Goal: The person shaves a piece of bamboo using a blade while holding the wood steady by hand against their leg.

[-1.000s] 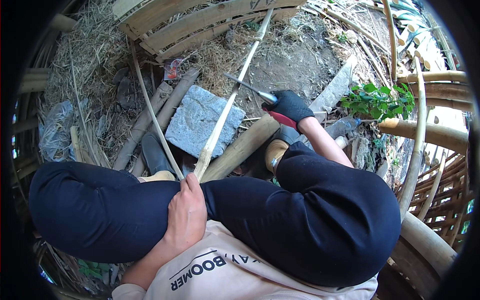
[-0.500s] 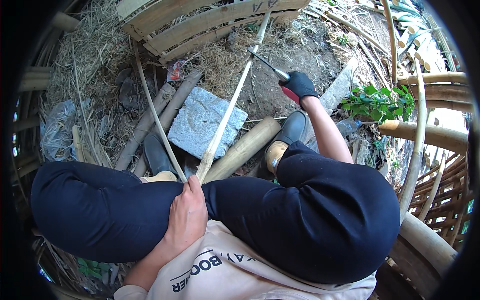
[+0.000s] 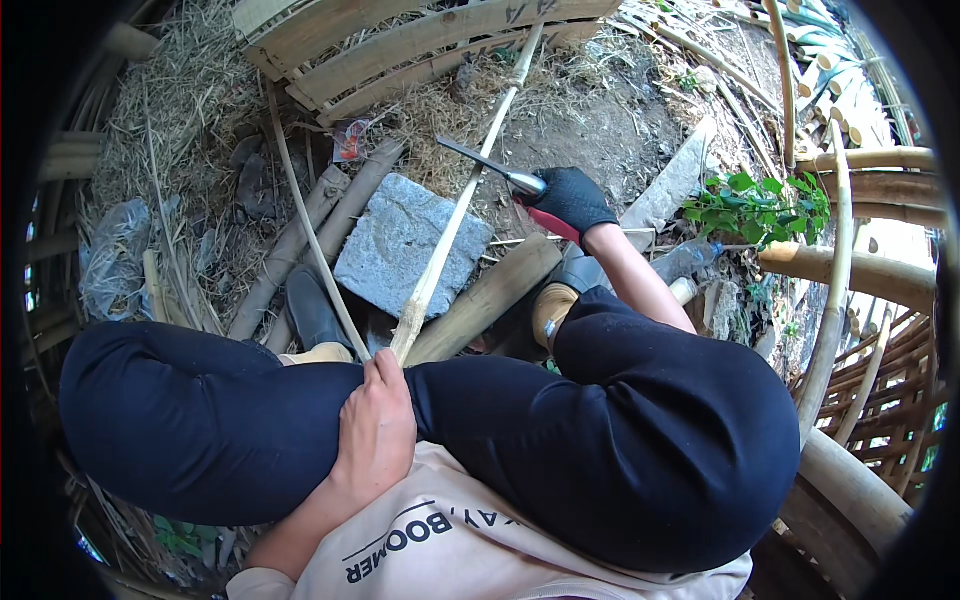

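Change, right hand: gloved right hand now nearer the body than half a second ago; close to its place a full second ago.
Change, knife: knife was far up the strip near the crate; now crosses it lower, just beyond the stone.
Change, left hand: bare left hand looks unmoved, by the thighs.
Bamboo strip, location: pale bamboo strip runs between the thighs, over the stone block, out to the wooden crate.
Strip vs left fingers: near end right at the curled fingers; fingers closed on it, tips tucked out of sight.
Strip vs right fingers: strip is left of the glove, apart from it; only the blade reaches across.
Right fingers: wrapped round the knife handle; blade sticks out past the fist. Blade contact with strip: cannot tell.
Strip direction: long axis goes away from the body, leaning right; far end at the crate slats, near end at the lap. Knot visible toward far end.
Knife direction: tip points left and slightly away from body; long axis cuts across the strip.
Thin strip: second, thinner strip also comes to the left fingers, leaning left as it goes out; gripped or just touching, cannot tell.
Ground nearby: thick bamboo piece lies right of the stone, between the shoes.
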Available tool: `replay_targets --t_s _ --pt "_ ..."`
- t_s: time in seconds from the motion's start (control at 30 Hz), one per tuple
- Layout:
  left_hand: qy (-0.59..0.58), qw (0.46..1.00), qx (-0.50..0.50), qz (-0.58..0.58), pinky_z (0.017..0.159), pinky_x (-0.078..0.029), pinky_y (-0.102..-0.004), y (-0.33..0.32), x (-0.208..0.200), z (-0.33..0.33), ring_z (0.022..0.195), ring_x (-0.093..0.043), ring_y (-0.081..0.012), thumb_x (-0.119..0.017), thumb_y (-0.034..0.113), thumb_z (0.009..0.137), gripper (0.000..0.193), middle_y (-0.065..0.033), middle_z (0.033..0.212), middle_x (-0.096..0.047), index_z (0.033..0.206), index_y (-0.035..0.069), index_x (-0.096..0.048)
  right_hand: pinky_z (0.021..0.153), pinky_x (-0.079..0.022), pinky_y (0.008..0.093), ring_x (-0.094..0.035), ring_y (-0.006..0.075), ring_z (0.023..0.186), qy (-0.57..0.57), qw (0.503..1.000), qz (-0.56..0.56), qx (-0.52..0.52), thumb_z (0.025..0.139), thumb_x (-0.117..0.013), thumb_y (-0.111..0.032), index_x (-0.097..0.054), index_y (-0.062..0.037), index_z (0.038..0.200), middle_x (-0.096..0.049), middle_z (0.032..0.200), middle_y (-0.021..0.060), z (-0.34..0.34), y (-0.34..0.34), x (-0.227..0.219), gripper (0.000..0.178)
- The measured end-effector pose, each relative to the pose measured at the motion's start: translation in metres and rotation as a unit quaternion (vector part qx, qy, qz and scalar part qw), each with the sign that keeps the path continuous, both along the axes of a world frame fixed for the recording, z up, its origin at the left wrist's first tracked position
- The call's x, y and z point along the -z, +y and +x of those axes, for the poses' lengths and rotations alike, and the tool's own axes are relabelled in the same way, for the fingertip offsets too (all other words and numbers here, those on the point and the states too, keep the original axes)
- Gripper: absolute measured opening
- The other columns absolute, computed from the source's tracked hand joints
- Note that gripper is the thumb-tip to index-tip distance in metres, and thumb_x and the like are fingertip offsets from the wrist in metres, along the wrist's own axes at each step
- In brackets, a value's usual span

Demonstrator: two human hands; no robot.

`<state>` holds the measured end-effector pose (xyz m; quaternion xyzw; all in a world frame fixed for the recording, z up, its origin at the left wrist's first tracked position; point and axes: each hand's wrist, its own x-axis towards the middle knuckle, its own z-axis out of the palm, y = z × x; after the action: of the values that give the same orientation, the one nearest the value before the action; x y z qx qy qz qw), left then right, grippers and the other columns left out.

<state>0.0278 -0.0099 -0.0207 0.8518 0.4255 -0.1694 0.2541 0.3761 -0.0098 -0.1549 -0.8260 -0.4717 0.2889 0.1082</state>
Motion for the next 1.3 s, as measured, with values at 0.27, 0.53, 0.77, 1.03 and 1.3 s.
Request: replay_targets --t_s 0.27,0.53,0.77,1.03,1.3 --pt "0.003 1.0 0.011 0.011 0.071 -0.057 -0.0561 -0.001 -0.004 0.001 0.082 -0.068 -0.0508 -0.049 -0.007 0.093 0.015 -0.0328 0.095 -0.064 0.108 -0.005 -0.045 0.089 -0.056 0.0459 -0.072 0.0401 0.097 -0.016 0.998 -0.035 0.044 0.087 -0.071 -0.047 -0.078 -0.0097 0.111 -0.075 0.102 0.0222 0.033 0.006 0.002 0.045" --pt "0.008 0.998 0.041 0.044 0.067 -0.061 -0.0453 -0.001 0.0 -0.001 0.078 -0.072 -0.0405 -0.053 -0.004 0.094 0.013 -0.0269 0.093 -0.065 0.105 -0.003 -0.046 0.088 -0.056 0.0457 -0.072 0.0379 0.099 -0.028 0.996 0.082 -0.01 0.089 -0.07 -0.043 -0.074 -0.0176 0.115 -0.075 0.103 0.0176 -0.01 -0.001 -0.02 0.037" --pt "-0.007 1.0 0.008 -0.002 0.07 -0.056 -0.0566 -0.001 -0.001 0.0 0.082 -0.068 -0.0499 -0.052 0.002 0.101 0.012 -0.0316 0.095 -0.064 0.108 -0.004 -0.044 0.084 -0.057 0.0467 -0.072 0.0401 0.093 -0.046 0.999 0.025 -0.011 0.089 -0.073 -0.047 -0.076 -0.0175 0.113 -0.075 0.099 0.0187 -0.002 0.003 -0.019 0.039" --pt "0.005 0.999 0.033 0.005 0.072 -0.058 -0.0544 0.002 -0.005 0.002 0.083 -0.069 -0.0489 -0.052 -0.006 0.093 0.018 -0.0316 0.095 -0.065 0.109 -0.005 -0.045 0.089 -0.058 0.0458 -0.073 0.0377 0.098 -0.084 0.996 -0.022 -0.015 0.088 -0.068 -0.037 -0.079 -0.0169 0.106 -0.076 0.104 0.0181 0.033 0.023 0.016 0.029" --pt "-0.004 1.0 0.018 -0.014 0.074 -0.057 -0.0562 0.004 -0.009 -0.002 0.086 -0.068 -0.051 -0.052 -0.006 0.092 0.019 -0.0326 0.097 -0.065 0.109 -0.005 -0.045 0.089 -0.058 0.0464 -0.073 0.0382 0.097 -0.116 0.993 -0.018 0.027 0.088 -0.065 -0.038 -0.079 -0.015 0.106 -0.076 0.102 0.0196 0.057 0.032 0.023 0.032"
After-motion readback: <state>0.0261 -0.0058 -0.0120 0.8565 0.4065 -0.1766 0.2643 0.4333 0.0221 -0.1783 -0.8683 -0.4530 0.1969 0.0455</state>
